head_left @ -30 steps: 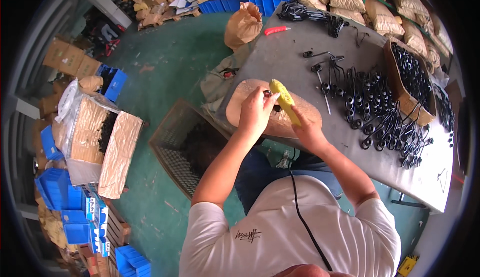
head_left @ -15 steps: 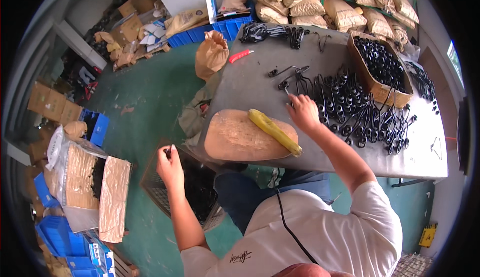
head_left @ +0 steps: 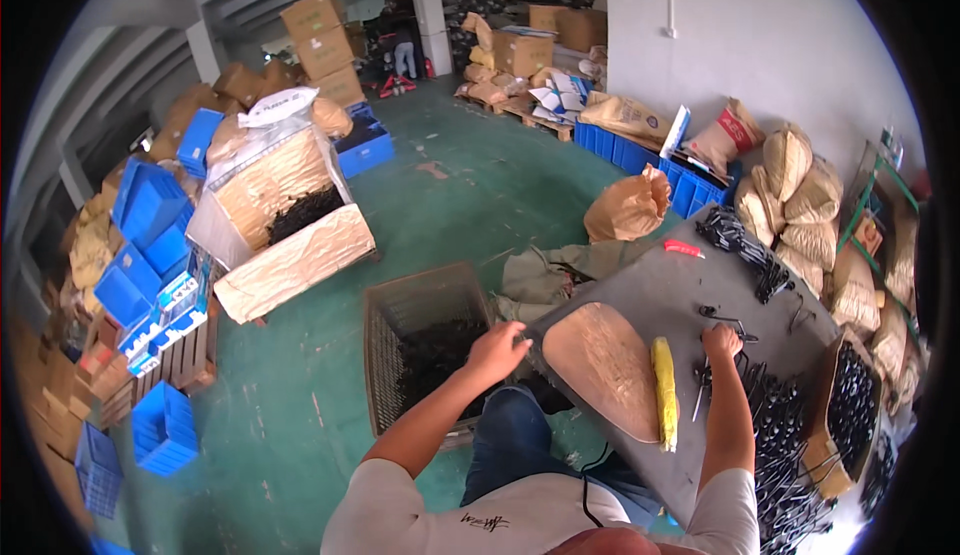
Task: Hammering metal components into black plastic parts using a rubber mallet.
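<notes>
My right hand [head_left: 720, 343] is over the grey table [head_left: 690, 300], its fingers closed on a black bent rod [head_left: 743, 331] with a rounded end; the grip partly hides it. More such black rods [head_left: 775, 405] lie piled beside my right forearm. My left hand [head_left: 497, 353] hangs between the table's left edge and a plastic crate [head_left: 375, 375]. Its fingers are pinched together, with a small dark thing at the tips too small to name. A brown board [head_left: 605, 370] lies on the table between my hands, a yellow wrapped strip [head_left: 664, 395] along its right side.
Dark parts [head_left: 435, 355] fill part of the crate. A cardboard box [head_left: 825, 435] of black parts stands at the table's right. A red-handled cutter [head_left: 683, 248] and a bundle of black rods [head_left: 745, 245] lie at the far end. A paper sack [head_left: 628, 205] stands beyond the table.
The view has swung left, bringing more of the floor and the crate into sight. My left hand has moved from over the crate toward the table edge; my right hand stays among the black rods.
</notes>
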Tool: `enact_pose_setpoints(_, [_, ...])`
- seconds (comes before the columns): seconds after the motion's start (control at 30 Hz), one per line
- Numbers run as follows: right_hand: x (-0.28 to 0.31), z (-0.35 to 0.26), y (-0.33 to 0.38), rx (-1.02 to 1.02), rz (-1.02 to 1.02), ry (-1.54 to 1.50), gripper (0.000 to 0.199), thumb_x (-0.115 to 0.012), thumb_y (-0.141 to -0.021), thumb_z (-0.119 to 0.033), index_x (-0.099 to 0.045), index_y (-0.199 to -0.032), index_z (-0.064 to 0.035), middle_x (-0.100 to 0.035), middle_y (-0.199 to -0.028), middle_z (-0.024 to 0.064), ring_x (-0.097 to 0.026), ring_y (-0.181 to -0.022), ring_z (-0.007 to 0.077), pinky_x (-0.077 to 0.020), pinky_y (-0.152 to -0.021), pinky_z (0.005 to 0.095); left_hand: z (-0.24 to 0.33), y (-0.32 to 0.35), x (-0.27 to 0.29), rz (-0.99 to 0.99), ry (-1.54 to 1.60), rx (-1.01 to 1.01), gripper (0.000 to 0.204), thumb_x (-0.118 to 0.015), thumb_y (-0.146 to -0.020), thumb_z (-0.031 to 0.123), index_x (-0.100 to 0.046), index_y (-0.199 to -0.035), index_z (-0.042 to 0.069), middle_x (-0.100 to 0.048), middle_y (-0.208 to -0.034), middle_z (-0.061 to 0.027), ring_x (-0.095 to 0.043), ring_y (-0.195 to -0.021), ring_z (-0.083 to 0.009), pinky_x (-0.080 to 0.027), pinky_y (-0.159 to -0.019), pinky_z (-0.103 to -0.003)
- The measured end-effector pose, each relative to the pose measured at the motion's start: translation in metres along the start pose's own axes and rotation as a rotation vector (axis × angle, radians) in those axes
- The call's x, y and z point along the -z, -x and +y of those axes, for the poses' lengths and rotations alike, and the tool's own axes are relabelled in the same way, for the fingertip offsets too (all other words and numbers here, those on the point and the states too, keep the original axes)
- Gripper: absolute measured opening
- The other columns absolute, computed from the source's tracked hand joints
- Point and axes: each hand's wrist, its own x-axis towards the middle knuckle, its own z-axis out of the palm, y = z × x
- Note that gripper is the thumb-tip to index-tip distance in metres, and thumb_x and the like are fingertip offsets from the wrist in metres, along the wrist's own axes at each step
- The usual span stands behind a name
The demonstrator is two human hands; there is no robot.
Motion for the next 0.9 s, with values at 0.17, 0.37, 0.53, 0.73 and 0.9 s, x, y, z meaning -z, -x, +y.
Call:
enact_pose_setpoints(0.17, [0.002,0.004,-0.005,-0.105,0.262,-0.397,0.024,-0.063,-0.085,-0.026,-0.069,-0.097,-0.0070,-0.066,-0.101,0.0179,-0.063,-0.098,0.0351,-0.0491,-0.085,0.0438,0.056,-0.027,-0.038,-0.003,0.422,-0.104,0.037,-0.067,-0.093,0.025,-0.057,-0.120,0.002,-0.065,-0.111,-0.0149,-0.066,-0.099,-0.0213,-0.053,-0.084,-0.033])
enact_pose_setpoints(0.37, [0.072,-0.049,0.119,0.555,0.223,-1.233,0.004,-0.060,-0.087,-0.001,-0.060,-0.091,0.0001,-0.060,-0.085,0.0096,-0.057,-0.081,0.0206,-0.0470,-0.075,0.0322,0.102,-0.079,-0.075,-0.267,1.104,0.217,0.049,-0.058,-0.098,0.041,-0.053,-0.130,0.003,-0.067,-0.112,-0.0069,-0.057,-0.079,-0.0104,-0.048,-0.073,-0.024])
enact_pose_setpoints(0.53, [0.093,-0.052,0.222,0.794,-0.143,-1.195,0.031,-0.066,-0.085,0.000,-0.058,-0.115,-0.0042,-0.058,-0.093,0.0078,-0.056,-0.083,0.0199,-0.0480,-0.078,0.0324,0.137,-0.080,-0.068,-0.739,1.451,0.284,0.052,-0.052,-0.099,0.047,-0.056,-0.129,0.005,-0.066,-0.101,-0.0026,-0.042,-0.065,-0.0037,-0.039,-0.061,-0.019])
enact_pose_setpoints(0.73, [0.065,-0.008,0.229,0.625,0.326,-0.383,0.074,-0.069,-0.082,-0.015,-0.036,-0.146,-0.0037,-0.053,-0.110,0.0189,-0.055,-0.093,0.0368,-0.0482,-0.079,0.0447,0.147,-0.067,-0.071,-0.374,1.286,0.012,0.032,-0.049,-0.104,0.034,-0.063,-0.112,0.007,-0.065,-0.083,-0.0005,-0.041,-0.061,-0.0017,-0.035,-0.055,-0.018])
enact_pose_setpoints(0.9, [0.051,0.014,0.242,0.464,-0.033,-0.222,0.073,-0.067,-0.085,-0.024,-0.034,-0.146,-0.0013,-0.053,-0.110,0.0210,-0.058,-0.094,0.0377,-0.0494,-0.078,0.0461,0.161,-0.073,-0.075,-0.267,1.144,-0.007,0.029,-0.051,-0.103,0.032,-0.065,-0.107,0.006,-0.065,-0.080,0.0017,-0.042,-0.060,-0.0015,-0.035,-0.054,-0.019])
